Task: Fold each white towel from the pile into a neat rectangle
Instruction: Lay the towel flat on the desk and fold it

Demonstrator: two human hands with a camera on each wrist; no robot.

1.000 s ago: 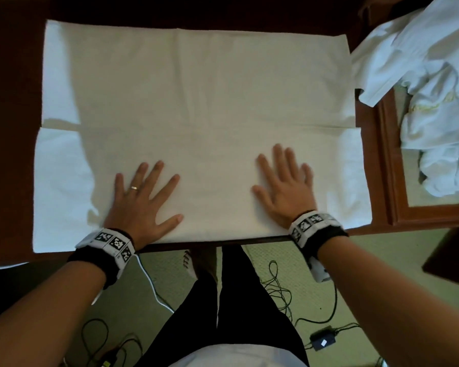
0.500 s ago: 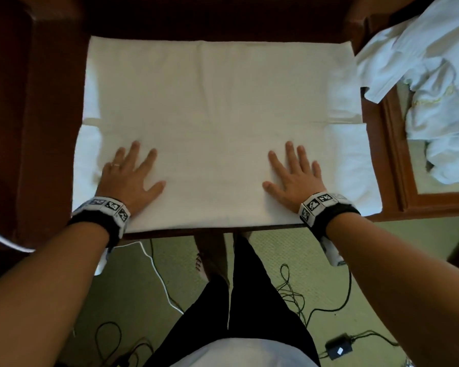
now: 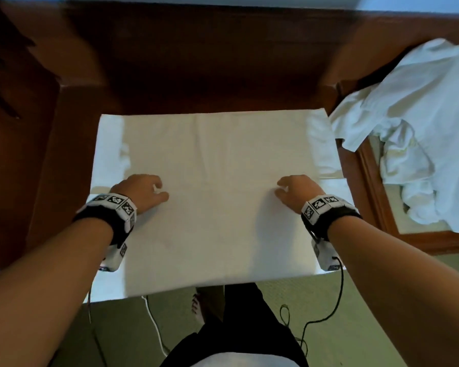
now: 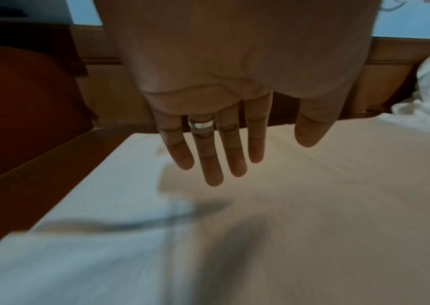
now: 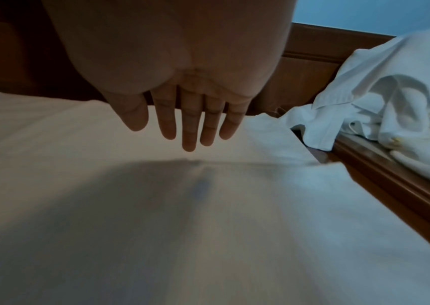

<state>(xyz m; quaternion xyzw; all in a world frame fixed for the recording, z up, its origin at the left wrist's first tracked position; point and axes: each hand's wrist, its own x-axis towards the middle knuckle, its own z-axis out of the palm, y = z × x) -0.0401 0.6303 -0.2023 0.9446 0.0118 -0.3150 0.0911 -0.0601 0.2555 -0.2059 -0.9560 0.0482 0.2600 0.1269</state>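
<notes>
Here, the dark wooden table (image 3: 170,75) fills the upper part of your head view, and the towel (image 3: 217,207) lies spread flat on it, directly in front of you. Its near edge reaches the table's near edge. A fold line crosses the towel from side to side, level with your hands, and a doubled layer covers the near half. To your right, the pile (image 3: 414,133) of crumpled white towels sits just beside the towel's far right corner, partly on a wooden frame (image 3: 374,197). Your left hand (image 3: 141,190) hangs over the towel's left part; the left wrist view shows its fingers (image 4: 211,165) straight, slightly parted, holding nothing, with a ring (image 4: 201,124) on one. Your right hand (image 3: 297,190) hangs over the right part, its fingers (image 5: 189,132) likewise straight, close together and empty. Whether any fingertip touches the cloth cannot be told. Both wrists carry black bands with checkered markers (image 3: 115,201). Cables (image 3: 313,316) lie on the green floor below.
</notes>
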